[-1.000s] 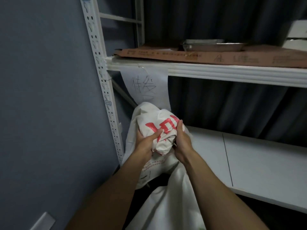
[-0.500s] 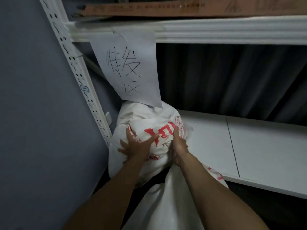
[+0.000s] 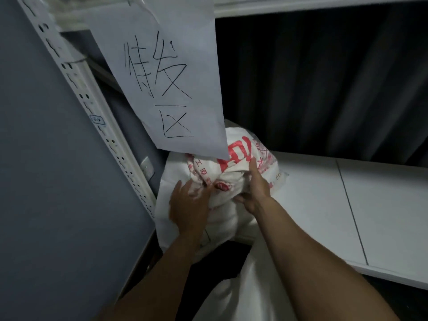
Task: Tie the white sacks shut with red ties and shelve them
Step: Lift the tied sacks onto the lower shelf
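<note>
Where white shelf (image 3: 324,205) meets grey wall (image 3: 46,181), left hand (image 3: 188,208) flat, right hand (image 3: 256,191) gripping white sack (image 3: 222,181)

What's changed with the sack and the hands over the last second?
The white sack went from held up in front of the shelf to pushed into its left corner under the paper sign. The left hand opened flat against it; the right hand stays on the bunched top. No red tie visible.

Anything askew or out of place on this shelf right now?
The handwritten paper sign hangs tilted from the upper shelf edge, its lower corner overlapping the white sack both hands are pushing onto the shelf. No spill or tear visible.
</note>
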